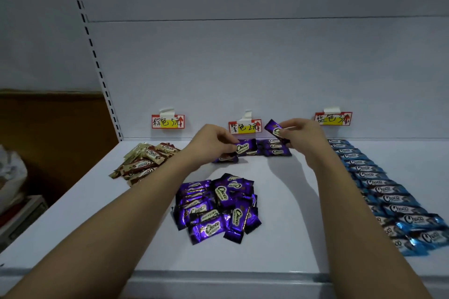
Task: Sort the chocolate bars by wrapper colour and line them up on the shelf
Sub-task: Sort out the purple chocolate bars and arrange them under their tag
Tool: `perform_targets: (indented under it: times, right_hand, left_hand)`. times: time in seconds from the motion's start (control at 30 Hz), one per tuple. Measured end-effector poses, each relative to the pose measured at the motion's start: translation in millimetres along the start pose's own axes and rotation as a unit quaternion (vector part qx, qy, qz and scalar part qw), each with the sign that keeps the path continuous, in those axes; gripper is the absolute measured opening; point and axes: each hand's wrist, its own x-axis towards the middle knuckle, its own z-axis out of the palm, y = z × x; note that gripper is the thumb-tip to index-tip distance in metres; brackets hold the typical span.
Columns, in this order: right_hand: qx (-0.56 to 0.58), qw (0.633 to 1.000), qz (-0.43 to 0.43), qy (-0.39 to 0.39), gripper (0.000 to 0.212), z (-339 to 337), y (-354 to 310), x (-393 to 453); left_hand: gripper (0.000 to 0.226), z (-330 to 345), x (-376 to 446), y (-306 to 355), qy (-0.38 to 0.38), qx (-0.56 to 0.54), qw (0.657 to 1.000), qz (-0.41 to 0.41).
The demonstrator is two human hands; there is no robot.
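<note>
Shelf: white flat metal shelf board (303, 213), white back panel behind, three handwritten price tags taped low on it.
Left hand (213, 139): pinching a purple foil-wrapped chocolate bar (246, 147), low over the back of the shelf.
Right hand (303, 135): pinching a second purple bar (275, 128), tilted, lifted above a short purple row (275, 147).
Middle: loose purple pile (216, 206), between both forearms.
Left side: jumbled brown and cream bars (144, 162).
Right side: blue bars (388, 192) in a long row, back to front.
</note>
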Motion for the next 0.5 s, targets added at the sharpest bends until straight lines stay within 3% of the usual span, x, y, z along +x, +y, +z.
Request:
perform_targets:
  times: [0.2,0.5]
  right_hand:
    - [-0.016,1.000,0.003,-0.003,0.017,0.9,5.7,1.3]
    - [-0.128,0.992,0.006,0.009,0.020,-4.5,21.8,12.5]
  left_hand:
    - [0.014,24.5,9.1,1.0,-0.009,0.115,0.993,-0.002]
    - [0.009,37.1,26.7,4.2,0.005,0.199,0.980,-0.009]
